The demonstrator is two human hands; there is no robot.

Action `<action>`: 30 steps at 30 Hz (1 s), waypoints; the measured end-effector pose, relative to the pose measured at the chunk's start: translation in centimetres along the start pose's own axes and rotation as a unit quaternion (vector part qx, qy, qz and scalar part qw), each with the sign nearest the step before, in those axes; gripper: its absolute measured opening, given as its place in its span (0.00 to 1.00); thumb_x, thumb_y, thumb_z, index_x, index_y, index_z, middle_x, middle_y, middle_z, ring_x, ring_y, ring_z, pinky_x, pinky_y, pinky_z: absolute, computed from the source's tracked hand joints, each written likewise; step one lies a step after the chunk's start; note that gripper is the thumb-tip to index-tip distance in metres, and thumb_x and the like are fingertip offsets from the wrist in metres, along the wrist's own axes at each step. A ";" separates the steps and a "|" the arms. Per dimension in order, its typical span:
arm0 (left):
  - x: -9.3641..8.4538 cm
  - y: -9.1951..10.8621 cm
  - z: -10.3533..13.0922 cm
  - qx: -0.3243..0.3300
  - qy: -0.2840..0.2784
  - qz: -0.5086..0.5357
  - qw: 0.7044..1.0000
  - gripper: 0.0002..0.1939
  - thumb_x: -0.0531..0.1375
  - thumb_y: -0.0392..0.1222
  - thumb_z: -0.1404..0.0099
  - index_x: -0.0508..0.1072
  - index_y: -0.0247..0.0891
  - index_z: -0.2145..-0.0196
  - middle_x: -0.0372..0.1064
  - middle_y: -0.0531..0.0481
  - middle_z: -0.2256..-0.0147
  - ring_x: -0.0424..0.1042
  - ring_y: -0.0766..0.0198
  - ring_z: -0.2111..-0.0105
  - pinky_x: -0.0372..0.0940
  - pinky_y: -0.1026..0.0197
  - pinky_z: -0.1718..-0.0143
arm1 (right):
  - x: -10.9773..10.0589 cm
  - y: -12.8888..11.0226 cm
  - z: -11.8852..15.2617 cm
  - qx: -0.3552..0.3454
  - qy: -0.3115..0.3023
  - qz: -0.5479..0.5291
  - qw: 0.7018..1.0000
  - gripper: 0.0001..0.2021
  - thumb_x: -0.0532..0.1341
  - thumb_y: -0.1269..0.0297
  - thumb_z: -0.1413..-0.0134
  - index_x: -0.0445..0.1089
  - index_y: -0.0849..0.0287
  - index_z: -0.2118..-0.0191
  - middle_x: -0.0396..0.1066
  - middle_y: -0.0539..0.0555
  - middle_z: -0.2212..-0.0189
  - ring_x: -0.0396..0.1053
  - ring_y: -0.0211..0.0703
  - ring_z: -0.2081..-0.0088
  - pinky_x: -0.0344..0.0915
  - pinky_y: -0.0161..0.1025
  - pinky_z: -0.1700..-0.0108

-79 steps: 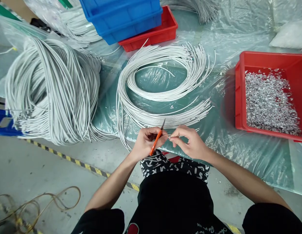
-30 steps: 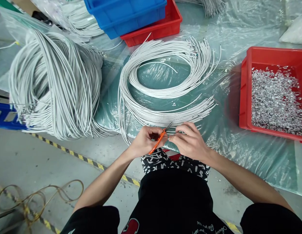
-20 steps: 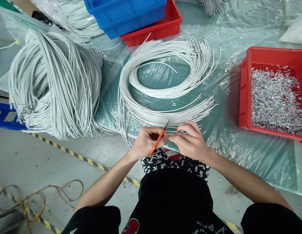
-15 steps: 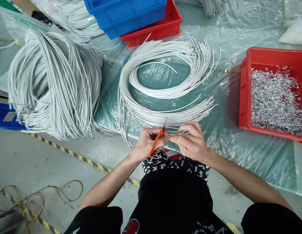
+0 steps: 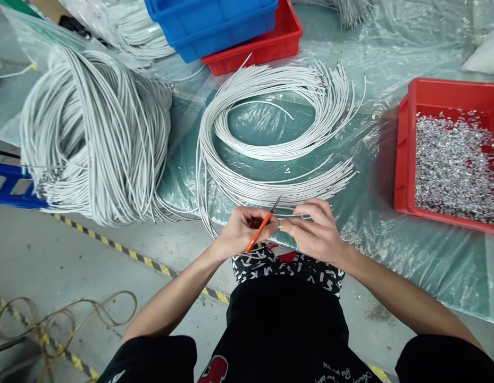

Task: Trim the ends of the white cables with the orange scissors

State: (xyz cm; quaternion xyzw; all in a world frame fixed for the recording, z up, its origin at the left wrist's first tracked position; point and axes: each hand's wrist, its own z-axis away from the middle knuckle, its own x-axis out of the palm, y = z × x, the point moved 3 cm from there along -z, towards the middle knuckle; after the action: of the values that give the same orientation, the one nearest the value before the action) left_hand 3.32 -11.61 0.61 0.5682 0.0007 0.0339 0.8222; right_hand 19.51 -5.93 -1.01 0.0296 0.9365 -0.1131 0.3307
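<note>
In the head view, my left hand (image 5: 241, 230) is closed around small orange-handled scissors (image 5: 259, 233), their thin dark tips slanting up and to the right. Close beside it, my right hand (image 5: 316, 234) pinches with thumb and forefinger near a tiny white wire end (image 5: 280, 227). The fingertips of both hands almost meet there, so how the wire runs is mostly hidden. Just beyond the hands lies a looped bundle of white wires (image 5: 266, 189), its cut ends fanned to the right.
A big coil of white wires (image 5: 111, 138) hangs over the table edge on the left. On the right, a red bin (image 5: 404, 159) holds many small shiny pieces (image 5: 454, 165). Blue bins (image 5: 223, 32) sit on a red bin (image 5: 254, 58) at the back. Plastic film covers the table (image 5: 422, 260).
The scissors have turned in my left hand, so the handle now shows edge-on and the tips point further right. My right hand keeps its pinch. The whole view has shifted slightly.
</note>
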 end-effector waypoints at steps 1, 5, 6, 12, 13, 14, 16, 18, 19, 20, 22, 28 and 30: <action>0.0 0.1 0.1 0.001 -0.003 -0.005 1.000 0.06 0.68 0.33 0.50 0.73 0.30 0.76 0.61 0.56 0.83 0.56 0.75 0.82 0.53 0.71 0.81 | 0.0 -0.1 0.1 -0.007 -0.006 0.009 1.000 0.10 0.64 0.76 0.43 0.72 0.51 0.66 0.74 0.47 0.75 0.68 0.44 0.60 0.64 0.48 0.51; 0.0 0.3 0.2 -0.003 -0.024 -0.032 0.999 0.06 0.65 0.33 0.48 0.71 0.31 0.78 0.58 0.57 0.82 0.52 0.76 0.81 0.50 0.71 0.81 | -0.3 -0.4 0.0 -0.035 -0.026 0.035 0.998 0.10 0.62 0.75 0.41 0.72 0.50 0.68 0.74 0.47 0.74 0.68 0.44 0.59 0.63 0.49 0.49; 0.0 0.2 0.2 -0.006 -0.030 -0.040 0.999 0.07 0.65 0.34 0.48 0.70 0.31 0.78 0.57 0.57 0.82 0.51 0.76 0.81 0.49 0.71 0.82 | -0.3 -0.5 -0.1 -0.041 -0.024 0.037 0.998 0.10 0.62 0.75 0.41 0.72 0.51 0.68 0.73 0.48 0.74 0.68 0.44 0.59 0.63 0.49 0.49; 0.0 0.0 0.1 0.001 -0.032 -0.043 0.999 0.05 0.63 0.32 0.49 0.70 0.31 0.78 0.56 0.57 0.82 0.50 0.75 0.81 0.49 0.69 0.81 | -0.1 -0.7 -0.1 -0.046 -0.005 0.048 0.998 0.09 0.64 0.73 0.42 0.72 0.52 0.70 0.73 0.47 0.75 0.68 0.43 0.59 0.62 0.49 0.48; 0.0 0.0 0.1 0.006 -0.025 -0.038 0.999 0.04 0.63 0.31 0.49 0.70 0.31 0.79 0.57 0.57 0.82 0.51 0.75 0.81 0.49 0.69 0.81 | -0.1 -0.7 0.0 -0.043 0.000 0.051 0.998 0.09 0.64 0.73 0.42 0.72 0.52 0.70 0.73 0.47 0.75 0.68 0.43 0.59 0.61 0.49 0.47; 0.1 -0.1 0.1 0.011 -0.017 -0.035 0.999 0.04 0.63 0.31 0.50 0.70 0.31 0.79 0.57 0.57 0.82 0.51 0.75 0.81 0.49 0.69 0.81 | 0.0 -0.7 0.0 -0.041 0.005 0.055 0.998 0.08 0.64 0.72 0.42 0.72 0.52 0.70 0.74 0.46 0.75 0.68 0.42 0.60 0.61 0.49 0.47; 0.2 -0.1 0.2 0.017 0.005 -0.037 0.999 0.04 0.62 0.31 0.51 0.70 0.31 0.80 0.57 0.57 0.82 0.51 0.75 0.81 0.49 0.70 0.81 | 0.0 -0.7 0.0 -0.040 0.016 0.065 0.997 0.08 0.65 0.72 0.42 0.71 0.52 0.71 0.73 0.46 0.76 0.68 0.42 0.60 0.61 0.49 0.48; 0.3 0.0 0.2 0.023 0.026 -0.041 0.999 0.04 0.62 0.31 0.51 0.70 0.31 0.80 0.56 0.57 0.82 0.50 0.75 0.81 0.49 0.70 0.81 | 0.0 -0.7 0.0 -0.038 0.024 0.075 0.996 0.08 0.65 0.72 0.43 0.71 0.52 0.70 0.73 0.45 0.77 0.68 0.42 0.61 0.61 0.49 0.48; 0.4 0.0 0.2 0.026 0.034 -0.043 0.998 0.04 0.62 0.31 0.51 0.70 0.31 0.80 0.56 0.57 0.82 0.50 0.75 0.81 0.48 0.70 0.81 | 0.0 -0.7 0.0 -0.035 0.025 0.080 0.996 0.08 0.65 0.72 0.43 0.71 0.52 0.70 0.73 0.44 0.77 0.68 0.41 0.61 0.60 0.48 0.49; 0.4 0.0 0.3 0.028 0.039 -0.045 0.998 0.04 0.62 0.31 0.50 0.70 0.31 0.80 0.56 0.57 0.82 0.50 0.76 0.81 0.48 0.70 0.81 | 0.1 -0.7 0.0 -0.031 0.025 0.084 0.996 0.08 0.64 0.72 0.43 0.71 0.52 0.70 0.73 0.44 0.77 0.68 0.41 0.61 0.60 0.48 0.49; 0.5 0.1 0.3 0.031 0.044 -0.048 0.997 0.04 0.61 0.32 0.50 0.70 0.31 0.80 0.56 0.57 0.82 0.50 0.76 0.81 0.48 0.70 0.81 | 0.1 -0.7 0.0 -0.025 0.026 0.088 0.995 0.08 0.64 0.72 0.43 0.71 0.52 0.70 0.73 0.44 0.77 0.68 0.41 0.61 0.60 0.48 0.49; 0.5 0.1 0.3 0.037 0.042 -0.036 0.998 0.05 0.61 0.33 0.48 0.70 0.32 0.80 0.57 0.57 0.83 0.51 0.75 0.81 0.49 0.70 0.81 | -0.2 -0.7 -0.3 -0.028 0.045 0.069 0.996 0.08 0.64 0.73 0.43 0.71 0.51 0.69 0.74 0.45 0.76 0.69 0.42 0.62 0.60 0.50 0.49; 0.5 0.0 0.3 0.034 0.039 -0.032 0.998 0.06 0.62 0.33 0.48 0.70 0.32 0.80 0.58 0.57 0.83 0.53 0.74 0.82 0.50 0.69 0.81 | -0.3 -0.6 -0.2 -0.023 0.035 0.057 0.998 0.08 0.63 0.73 0.42 0.71 0.50 0.68 0.75 0.45 0.76 0.69 0.43 0.63 0.60 0.50 0.49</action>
State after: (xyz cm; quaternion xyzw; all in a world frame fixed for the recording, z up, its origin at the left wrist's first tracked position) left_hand 3.86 -11.88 0.74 0.5937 0.0521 0.0301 0.8025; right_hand 19.50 -6.50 -0.58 0.0790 0.9467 -0.0716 0.3040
